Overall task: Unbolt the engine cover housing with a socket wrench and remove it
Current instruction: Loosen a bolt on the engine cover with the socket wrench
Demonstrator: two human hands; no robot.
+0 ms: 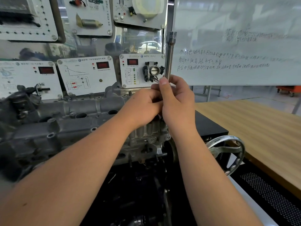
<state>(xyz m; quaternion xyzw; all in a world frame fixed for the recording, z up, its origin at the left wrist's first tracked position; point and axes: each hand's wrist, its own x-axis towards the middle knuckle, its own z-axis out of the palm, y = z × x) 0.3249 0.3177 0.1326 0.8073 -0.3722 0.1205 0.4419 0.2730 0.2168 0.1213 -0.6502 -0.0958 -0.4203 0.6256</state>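
Both hands meet above the engine cover housing (68,121), which sits on the stand. The right hand (177,101) clenches the upright socket wrench (171,53); the left hand (143,106) curls around its lower part.

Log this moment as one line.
both hands grip upright socket wrench | over engine cover housing | cover on

Whiteboard (236,46) bears handwritten Chinese, including 中国; VW roundel on panel (86,74).
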